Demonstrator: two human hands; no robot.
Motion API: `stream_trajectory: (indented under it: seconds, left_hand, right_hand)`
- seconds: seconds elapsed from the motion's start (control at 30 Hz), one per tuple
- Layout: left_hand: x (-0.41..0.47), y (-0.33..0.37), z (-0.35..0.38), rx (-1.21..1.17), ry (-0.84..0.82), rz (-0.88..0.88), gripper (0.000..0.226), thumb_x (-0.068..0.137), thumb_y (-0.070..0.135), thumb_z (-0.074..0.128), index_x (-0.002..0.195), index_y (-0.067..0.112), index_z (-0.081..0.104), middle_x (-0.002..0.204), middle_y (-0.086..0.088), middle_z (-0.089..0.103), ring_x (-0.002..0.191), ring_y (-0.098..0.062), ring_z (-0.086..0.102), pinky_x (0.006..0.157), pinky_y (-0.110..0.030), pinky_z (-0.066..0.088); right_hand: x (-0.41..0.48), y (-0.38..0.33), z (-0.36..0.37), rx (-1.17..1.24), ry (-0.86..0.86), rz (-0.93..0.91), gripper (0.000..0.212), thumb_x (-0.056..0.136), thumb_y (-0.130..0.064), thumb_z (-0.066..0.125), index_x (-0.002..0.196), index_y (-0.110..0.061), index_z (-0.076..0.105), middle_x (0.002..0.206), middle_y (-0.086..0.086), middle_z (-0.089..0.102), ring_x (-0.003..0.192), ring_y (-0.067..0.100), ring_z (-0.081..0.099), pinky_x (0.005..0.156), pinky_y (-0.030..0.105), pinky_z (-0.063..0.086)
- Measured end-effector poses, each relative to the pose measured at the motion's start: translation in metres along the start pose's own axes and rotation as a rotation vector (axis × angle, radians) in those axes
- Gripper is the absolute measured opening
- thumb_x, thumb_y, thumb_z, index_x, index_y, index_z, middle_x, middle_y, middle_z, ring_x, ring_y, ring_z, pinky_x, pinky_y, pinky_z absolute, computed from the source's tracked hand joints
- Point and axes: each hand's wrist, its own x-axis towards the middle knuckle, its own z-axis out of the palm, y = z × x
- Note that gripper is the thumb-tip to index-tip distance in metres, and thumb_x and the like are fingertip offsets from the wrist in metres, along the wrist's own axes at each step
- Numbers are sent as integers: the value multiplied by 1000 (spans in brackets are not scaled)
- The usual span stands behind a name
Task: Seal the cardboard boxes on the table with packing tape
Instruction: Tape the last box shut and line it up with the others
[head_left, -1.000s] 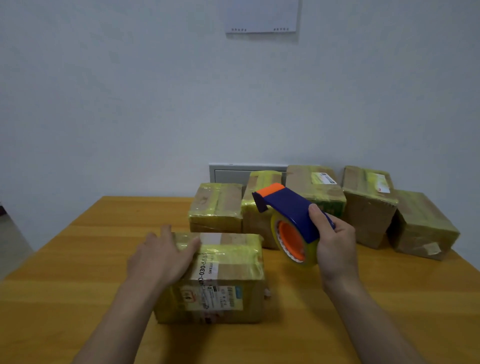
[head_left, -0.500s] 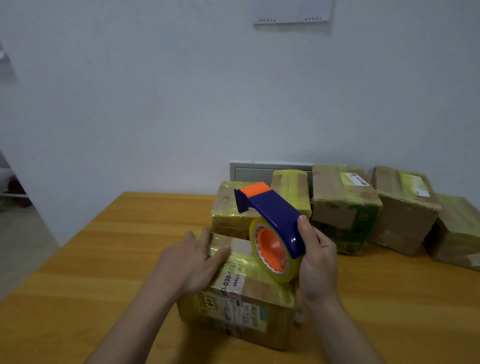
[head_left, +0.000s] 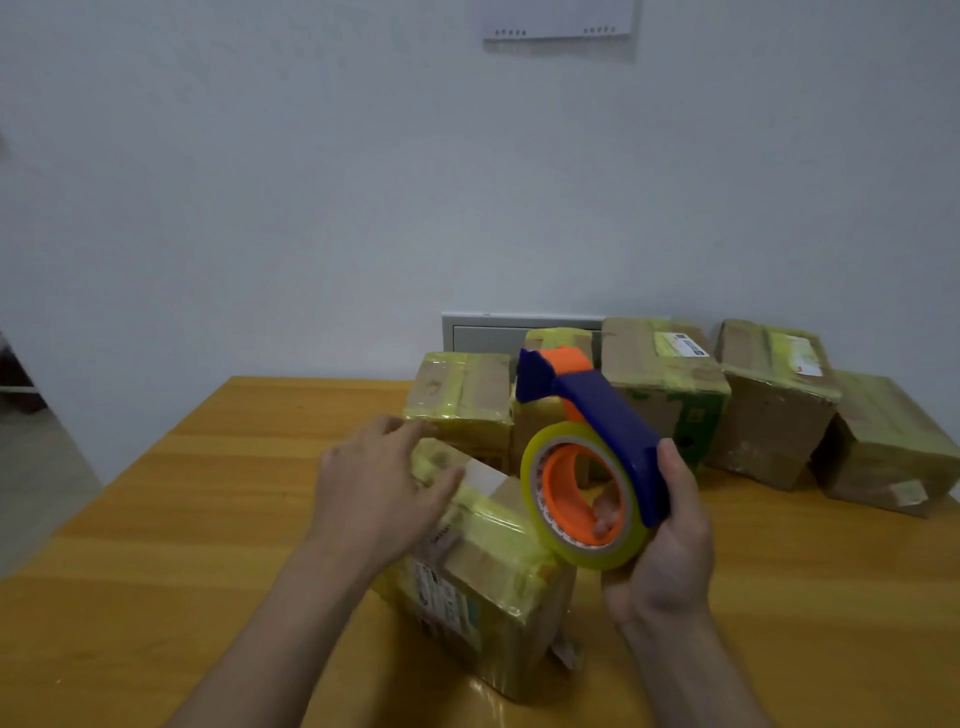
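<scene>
Wood, orange-yellow and glossy: table. Left edge running diagonally well to the left of the near box, grey floor beyond it; far edge meeting the white wall behind the near box. Broad bare wood left of the near box; narrower bare stretches to its right and in front.

Brown cardboard, turned corner-on, wrapped in yellowish clear tape: the near box itself. White printed labels on its top and front-left side; crumpled scrap at its lower right corner.

Flat on the far top of the near box, fingers straight and slightly apart: left hand.

Just right of the near box, raised, fingers and thumb clamped round the blue handle of the tape dispenser: right hand. Fingertips showing through the orange hub.

Blue body, orange nose plate, yellowish tape roll above the near box's right top edge; contact cannot be told.

Behind the near box, closely packed along the wall: row of five taped boxes, grey wall panel behind them.
</scene>
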Motion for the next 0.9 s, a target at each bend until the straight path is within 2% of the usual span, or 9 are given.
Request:
stream_trajectory:
  seconds: [0.1, 0.17, 0.2, 0.3, 0.37, 0.47, 0.63, 0.83, 0.9]
  left_hand:
    - [-35, 37, 6, 11, -220, -9, 106, 61, 108, 9, 143, 54, 46, 159, 10, 41, 149, -23, 31, 119, -62, 21]
    - [-47, 50, 14, 56, -308, 14, 113, 57, 109, 8, 154, 55, 29, 170, 11, 22, 159, -25, 7, 121, -70, -2]
    - [-50, 52, 14, 57, -319, 27, 112, 59, 107, 12, 156, 54, 25, 171, 12, 17, 160, -24, 1, 121, -71, -7]
    - [-50, 49, 9, 29, -372, 81, 117, 54, 110, 24, 158, 55, 20, 172, 16, 9, 160, -21, -6, 121, -68, -13]
    - [-51, 48, 6, -2, -410, 141, 115, 55, 106, 37, 157, 56, 21, 171, 20, 8, 160, -16, -7, 121, -67, -14]
    - [-54, 50, 4, -93, -485, 285, 101, 63, 83, 60, 155, 57, 27, 169, 26, 6, 157, -3, -10, 122, -66, -13]
    - [-40, 45, 0, -197, -642, 502, 88, 67, 64, 73, 148, 59, 39, 149, 56, 6, 150, 15, -12, 120, -58, -22]
    - [-9, 39, -8, -257, -749, 527, 85, 69, 40, 79, 147, 54, 47, 157, 47, 20, 154, 9, -6, 122, -59, -20]
    - [-5, 37, -10, -281, -734, 496, 83, 70, 34, 80, 145, 53, 50, 154, 48, 24, 153, 12, -1, 124, -50, -19]
  right_hand:
    - [6, -11, -9, -6, 22, -8, 36, 94, -44, 60, 106, -16, 81, 100, 9, 78, 94, 25, 74, 73, 31, 62]
    - [7, -18, -14, -46, 26, -8, 37, 93, -45, 61, 108, -17, 80, 98, 8, 78, 91, 23, 75, 71, 30, 62]
    - [6, -20, -17, -66, 22, -7, 37, 92, -46, 62, 107, -17, 80, 94, 7, 78, 84, 20, 75, 66, 28, 61]
    - [4, -25, -27, -109, 5, -16, 38, 90, -47, 63, 101, -15, 80, 74, 2, 73, 60, 12, 68, 52, 22, 54]
    - [2, -28, -31, -119, -7, -20, 35, 90, -46, 62, 95, -17, 81, 70, 1, 71, 58, 11, 66, 51, 21, 53]
    - [0, -32, -34, -112, -44, -7, 31, 91, -43, 63, 89, -18, 82, 69, 0, 71, 56, 11, 67, 50, 22, 53]
    - [3, -44, -45, -106, -131, 33, 30, 91, -39, 63, 86, -17, 82, 68, 1, 71, 55, 11, 67, 48, 20, 51]
    - [12, -60, -52, -235, -208, 34, 31, 91, -39, 61, 88, -18, 84, 72, 3, 75, 63, 14, 72, 54, 22, 55]
    - [14, -64, -51, -301, -235, 25, 33, 91, -39, 60, 92, -16, 83, 76, 7, 76, 67, 18, 73, 56, 24, 56]
